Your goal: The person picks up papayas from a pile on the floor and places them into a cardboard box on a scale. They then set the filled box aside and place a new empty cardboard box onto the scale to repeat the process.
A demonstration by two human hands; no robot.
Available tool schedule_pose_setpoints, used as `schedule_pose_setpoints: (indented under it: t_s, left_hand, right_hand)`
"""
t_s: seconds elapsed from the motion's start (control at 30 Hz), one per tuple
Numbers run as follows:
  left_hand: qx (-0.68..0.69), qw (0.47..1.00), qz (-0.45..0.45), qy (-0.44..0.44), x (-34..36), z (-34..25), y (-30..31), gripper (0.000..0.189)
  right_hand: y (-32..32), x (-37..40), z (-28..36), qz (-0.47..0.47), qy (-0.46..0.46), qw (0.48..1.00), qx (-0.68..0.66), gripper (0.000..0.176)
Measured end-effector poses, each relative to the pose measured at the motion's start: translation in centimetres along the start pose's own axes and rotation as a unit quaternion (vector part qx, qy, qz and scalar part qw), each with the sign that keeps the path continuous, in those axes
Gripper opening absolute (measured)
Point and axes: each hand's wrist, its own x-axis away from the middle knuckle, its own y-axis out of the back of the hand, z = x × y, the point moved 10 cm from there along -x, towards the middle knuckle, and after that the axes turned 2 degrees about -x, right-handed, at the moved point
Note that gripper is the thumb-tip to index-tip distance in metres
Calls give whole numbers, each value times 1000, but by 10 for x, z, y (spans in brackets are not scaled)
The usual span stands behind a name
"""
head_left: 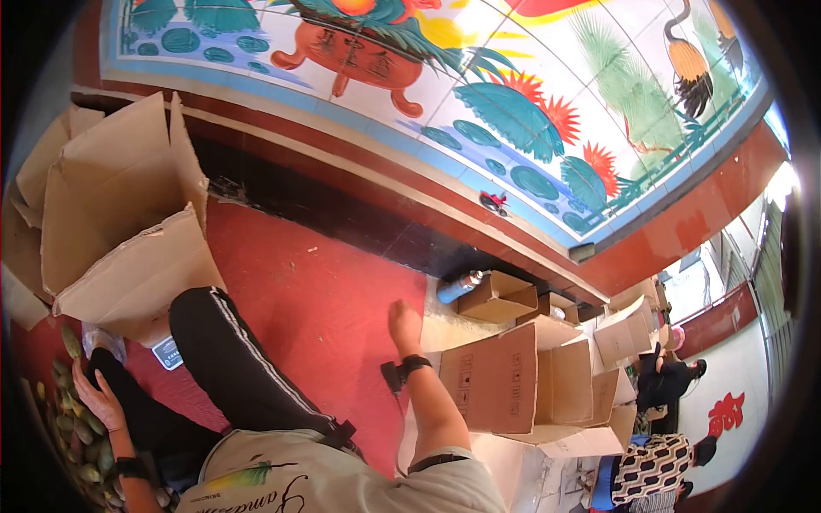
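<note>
My left hand reaches down at the left with its fingers stretched out, over the edge of a heap of green and brownish oblong produce. One green oblong piece lies right at its fingertips. My right hand hangs over the red floor, fingers curled in, with nothing seen in it. A black band with a small device and a cable is on that wrist. Nearest to my left hand is a large open cardboard box, just beyond my legs.
A small white-and-blue item lies beside my leg. Open cardboard boxes stand on the right, with a blue bottle near the wall. A tiled mural rises ahead. Other people are at the far right.
</note>
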Motion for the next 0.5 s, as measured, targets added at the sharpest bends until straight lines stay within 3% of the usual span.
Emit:
schedule_pose_setpoints:
  t_s: [0.13,0.3,0.37,0.5]
  left_hand:
    - [-8,1000,6,-5,-2,2,-12,41]
    - [-39,999,7,-23,1,8,-25,42]
    - [-23,999,11,-29,-3,5,-25,43]
    - [-30,998,-7,-52,-4,6,-29,42]
  right_hand:
    - [27,23,-122,-7,-129,983,130,24]
    - [68,65,-212,-4,-280,934,220,20]
    - [75,83,-234,51,-314,925,207,25]
    - [93,112,-251,27,-378,896,231,25]
